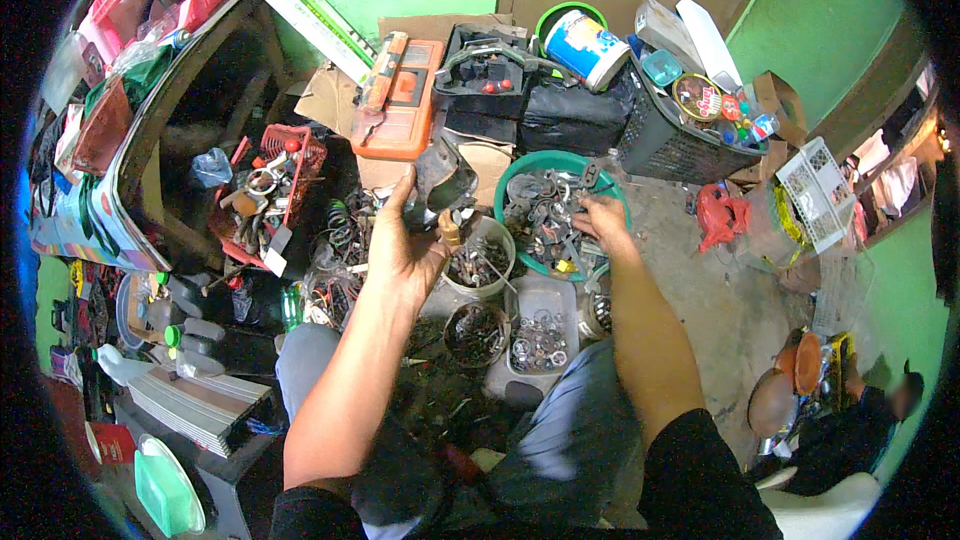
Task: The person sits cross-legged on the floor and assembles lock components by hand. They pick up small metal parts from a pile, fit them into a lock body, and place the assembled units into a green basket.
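My left hand (pixel 405 255) is raised over the buckets, its fingers closed on a dark curved metal part (pixel 446 178). A small brass-coloured piece (pixel 450 228) shows by the fingertips of that hand. Over the right side of a green basin (pixel 503 190), my right hand (pixel 604 219) has its fingers bent and pressed together among loose metal parts (pixel 550 215). What those fingers hold, if anything, is too small to make out. Just below the left hand stands a pale bucket (pixel 509 252) of small dark hardware.
Between my knees sit a grey tray (pixel 562 300) of metal rings and a round tub (pixel 450 339) of screws. An orange toolbox (pixel 400 110) lies behind, and a red basket (pixel 315 155) of parts stands left. Far right, another person (pixel 870 420) is partly visible.
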### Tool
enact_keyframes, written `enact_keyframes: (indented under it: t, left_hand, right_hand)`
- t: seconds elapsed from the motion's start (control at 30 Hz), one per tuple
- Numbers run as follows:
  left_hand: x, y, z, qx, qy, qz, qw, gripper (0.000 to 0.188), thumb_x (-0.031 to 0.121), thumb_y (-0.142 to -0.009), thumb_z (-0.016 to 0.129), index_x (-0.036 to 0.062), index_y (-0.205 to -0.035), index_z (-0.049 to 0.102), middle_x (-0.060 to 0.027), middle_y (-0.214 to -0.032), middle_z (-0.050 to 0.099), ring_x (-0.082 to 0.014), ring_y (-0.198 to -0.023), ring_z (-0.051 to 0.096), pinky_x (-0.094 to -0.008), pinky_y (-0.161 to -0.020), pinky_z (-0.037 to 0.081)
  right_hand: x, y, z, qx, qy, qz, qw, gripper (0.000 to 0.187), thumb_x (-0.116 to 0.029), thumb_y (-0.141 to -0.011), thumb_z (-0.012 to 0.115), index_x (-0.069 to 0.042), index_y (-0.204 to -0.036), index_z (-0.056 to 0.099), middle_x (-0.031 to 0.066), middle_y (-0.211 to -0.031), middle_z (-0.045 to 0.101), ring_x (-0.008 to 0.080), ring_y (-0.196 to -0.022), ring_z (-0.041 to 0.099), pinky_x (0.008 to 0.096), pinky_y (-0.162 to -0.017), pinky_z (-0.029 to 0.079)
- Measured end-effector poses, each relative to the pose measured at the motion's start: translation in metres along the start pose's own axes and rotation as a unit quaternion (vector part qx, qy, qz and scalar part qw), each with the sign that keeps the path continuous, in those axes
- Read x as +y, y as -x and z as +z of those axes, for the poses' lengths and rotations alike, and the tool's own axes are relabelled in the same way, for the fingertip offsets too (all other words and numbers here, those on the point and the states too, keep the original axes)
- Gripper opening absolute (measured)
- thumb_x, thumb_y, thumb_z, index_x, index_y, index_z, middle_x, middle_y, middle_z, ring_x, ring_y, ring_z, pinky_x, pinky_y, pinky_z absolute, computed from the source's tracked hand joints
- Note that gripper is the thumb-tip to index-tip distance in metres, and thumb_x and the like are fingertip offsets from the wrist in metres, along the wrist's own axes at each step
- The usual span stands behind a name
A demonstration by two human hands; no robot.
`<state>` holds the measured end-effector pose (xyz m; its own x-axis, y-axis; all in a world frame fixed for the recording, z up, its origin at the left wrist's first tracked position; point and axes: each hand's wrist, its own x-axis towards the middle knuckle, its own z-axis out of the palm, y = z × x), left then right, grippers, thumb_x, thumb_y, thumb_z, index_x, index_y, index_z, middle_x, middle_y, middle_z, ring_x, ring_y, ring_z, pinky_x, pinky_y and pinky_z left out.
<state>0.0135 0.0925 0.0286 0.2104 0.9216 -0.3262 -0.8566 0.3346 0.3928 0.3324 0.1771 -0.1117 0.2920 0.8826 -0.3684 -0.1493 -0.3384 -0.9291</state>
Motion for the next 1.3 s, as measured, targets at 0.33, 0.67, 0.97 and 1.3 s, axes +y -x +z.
enact_keyframes:
  t: [0.33, 0.67, 0.97, 1.3]
  left_hand:
    - [-0.021, -0.022, -0.003, 0.006, -0.026, -0.033, 0.999, 0.043, 0.041, -0.096, 0.046, 0.0121, -0.127, 0.05, -0.0115, -0.12, 0.058, -0.0292, -0.109, 0.057, -0.0507, -0.094, 0.044]
    - [-0.014, 0.001, 0.009, 0.031, -0.033, -0.019, 0.999, 0.04, 0.038, -0.091, 0.059, 0.0078, -0.117, 0.055, -0.0116, -0.111, 0.06, -0.0238, -0.097, 0.06, -0.038, -0.082, 0.053]
    - [0.004, 0.032, 0.0, -0.007, -0.022, 0.034, 0.999, 0.032, 0.028, -0.095, 0.055, 0.004, -0.117, 0.053, -0.0132, -0.112, 0.057, -0.0247, -0.101, 0.059, -0.041, -0.089, 0.053]
    - [0.013, 0.052, -0.023, -0.059, -0.119, 0.103, 0.986, 0.038, 0.033, -0.098, 0.048, 0.0034, -0.123, 0.051, -0.0132, -0.118, 0.06, -0.0255, -0.103, 0.061, -0.0404, -0.085, 0.053]
  right_hand:
    - [0.053, -0.043, -0.02, 0.052, -0.13, 0.098, 0.985, 0.036, -0.011, -0.09, 0.056, 0.009, -0.12, 0.048, 0.0227, -0.114, 0.059, 0.0331, -0.098, 0.065, 0.0414, -0.075, 0.059]
    - [-0.015, -0.009, 0.028, -0.017, 0.184, -0.171, 0.968, 0.025, -0.017, -0.091, 0.059, 0.005, -0.104, 0.06, 0.0134, -0.09, 0.066, 0.0215, -0.074, 0.066, 0.0337, -0.06, 0.054]
    - [-0.094, 0.161, 0.116, -0.191, 0.231, -0.346, 0.889, 0.025, -0.021, -0.093, 0.061, 0.004, -0.097, 0.062, 0.0045, -0.078, 0.064, 0.0095, -0.068, 0.059, 0.0253, -0.061, 0.048]
    - [-0.07, 0.248, 0.151, -0.167, 0.291, -0.328, 0.883, 0.041, -0.023, -0.078, 0.077, 0.002, -0.104, 0.057, 0.0143, -0.081, 0.067, 0.0237, -0.07, 0.067, 0.0376, -0.062, 0.052]
